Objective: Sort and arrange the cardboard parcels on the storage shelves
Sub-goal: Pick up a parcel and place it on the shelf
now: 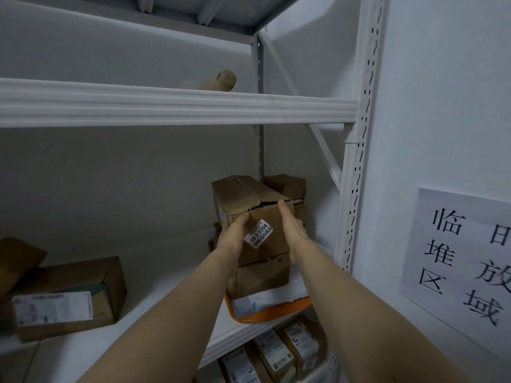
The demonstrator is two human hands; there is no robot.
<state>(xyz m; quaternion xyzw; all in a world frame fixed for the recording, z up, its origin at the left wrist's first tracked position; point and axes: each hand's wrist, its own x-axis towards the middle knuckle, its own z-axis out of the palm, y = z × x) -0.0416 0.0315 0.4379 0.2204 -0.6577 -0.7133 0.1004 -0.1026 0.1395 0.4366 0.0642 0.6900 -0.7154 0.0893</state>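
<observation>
A brown cardboard parcel (249,199) with a small white label sits on top of another box (262,275) at the right end of the middle shelf (166,294). My left hand (232,234) grips its left front edge, thumb on the front face and fingers round the side. My right hand (294,230) presses flat along its right front edge, fingers straight up to the top corner. Behind it stands a smaller brown box (286,185). The stack rests on a white and orange bag (265,308).
A labelled parcel (69,297) lies at the shelf's left, with another box (19,258) behind it. A tan rolled package (218,81) lies on the upper shelf. Several labelled parcels (273,352) fill the lower shelf. A white upright (356,167) and a paper sign (464,258) stand at right.
</observation>
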